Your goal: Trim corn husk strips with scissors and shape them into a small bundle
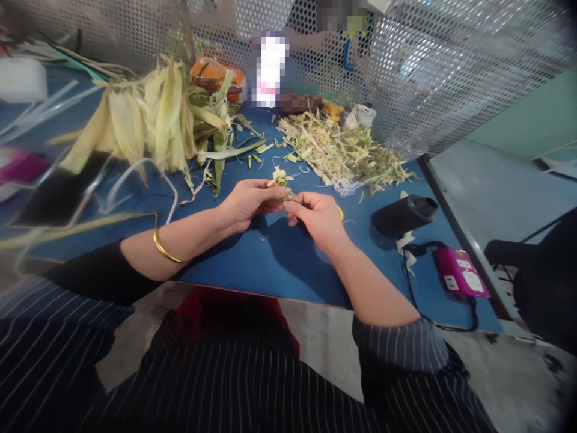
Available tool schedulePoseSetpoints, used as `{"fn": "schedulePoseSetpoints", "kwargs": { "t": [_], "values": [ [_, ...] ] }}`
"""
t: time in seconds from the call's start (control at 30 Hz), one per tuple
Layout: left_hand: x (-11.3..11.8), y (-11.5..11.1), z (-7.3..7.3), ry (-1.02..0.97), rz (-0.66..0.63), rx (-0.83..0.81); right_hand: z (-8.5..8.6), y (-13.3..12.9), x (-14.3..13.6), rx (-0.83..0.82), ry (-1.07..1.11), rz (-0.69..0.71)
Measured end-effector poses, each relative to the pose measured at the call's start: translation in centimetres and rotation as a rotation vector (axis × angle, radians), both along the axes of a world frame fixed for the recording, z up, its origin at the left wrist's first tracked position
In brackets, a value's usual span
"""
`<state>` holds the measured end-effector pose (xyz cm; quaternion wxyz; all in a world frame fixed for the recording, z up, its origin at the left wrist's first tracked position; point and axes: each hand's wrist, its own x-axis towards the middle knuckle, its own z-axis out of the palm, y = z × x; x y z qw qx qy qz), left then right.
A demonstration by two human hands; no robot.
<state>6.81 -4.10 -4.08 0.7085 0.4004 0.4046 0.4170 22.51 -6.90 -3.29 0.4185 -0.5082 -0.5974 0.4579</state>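
Observation:
My left hand and my right hand meet fingertip to fingertip over the blue table. Between them they pinch a small folded piece of pale green leaf strip; most of it is hidden by the fingers. A gold bangle sits on my left wrist. Just beyond my hands lies a small woven leaf piece on the table.
A heap of long pale husk leaves lies at the back left, and a pile of leaf trimmings at the back right. A black cylinder and a pink power strip sit at the right edge. A perforated metal screen closes the back.

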Motion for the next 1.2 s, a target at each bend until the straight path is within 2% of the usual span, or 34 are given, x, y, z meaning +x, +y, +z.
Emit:
{"fn": "schedulePoseSetpoints", "kwargs": {
  "t": [0.23, 0.43, 0.57, 0.63, 0.83, 1.07, 1.2],
  "values": [
    [-0.1, -0.06, 0.1, 0.013, -0.01, 0.068, 0.14, -0.01, 0.16, 0.0, -0.017, 0.012],
    [0.32, -0.37, -0.25, 0.091, 0.064, 0.226, -0.18, -0.06, 0.14, 0.041, -0.051, 0.039],
    [0.66, -0.63, -0.2, 0.102, 0.124, 0.27, -0.1, -0.17, -0.14, 0.053, -0.081, 0.017],
    [0.73, -0.65, -0.18, 0.093, 0.124, 0.267, -0.06, -0.18, -0.19, 0.069, -0.107, -0.007],
    [0.27, -0.35, 0.01, 0.055, -0.007, 0.197, -0.14, -0.1, 0.09, 0.102, -0.152, -0.025],
    [-0.05, -0.02, -0.25, 0.087, 0.099, 0.172, 0.09, -0.25, 0.24, 0.136, -0.279, 0.013],
    [0.12, -0.08, -0.14, 0.071, 0.1, 0.073, 0.16, -0.11, 0.37, 0.133, -0.286, 0.021]
  ]
}}
